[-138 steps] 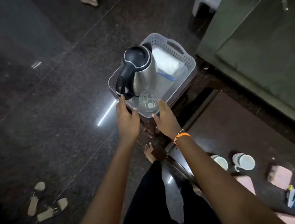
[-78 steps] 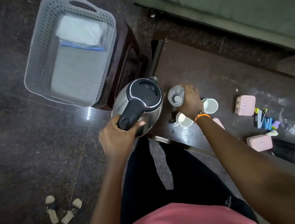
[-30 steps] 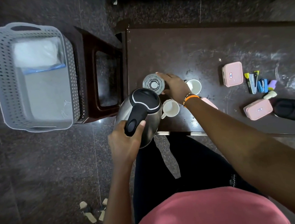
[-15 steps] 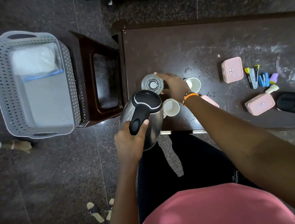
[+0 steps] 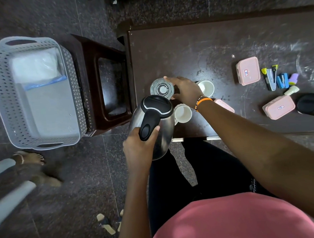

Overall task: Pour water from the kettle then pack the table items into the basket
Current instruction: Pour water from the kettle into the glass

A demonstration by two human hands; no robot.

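My left hand (image 5: 138, 152) grips the black handle of the steel kettle (image 5: 155, 122), held tilted forward at the table's near left corner, its spout end next to a clear glass (image 5: 161, 88). My right hand (image 5: 184, 89) holds that glass, which stands on the dark table (image 5: 194, 50). Two white cups (image 5: 183, 113) (image 5: 206, 88) stand beside my right wrist. The grey perforated basket (image 5: 32, 92) sits at the left on a dark stool (image 5: 106, 81) and holds a white packet.
Three pink lidded boxes (image 5: 247, 70) (image 5: 279, 107) (image 5: 224, 105), small staplers (image 5: 275, 77), a little pale bottle (image 5: 293, 90) and a black case (image 5: 311, 105) lie on the table's right side. Another person's sandalled foot (image 5: 30, 158) stands on the floor, lower left. Sandals (image 5: 108, 223) lie by my legs.
The kettle has stayed beside the glass, tipped slightly more. My right hand keeps its hold on the glass. A foot has stepped into view at lower left.
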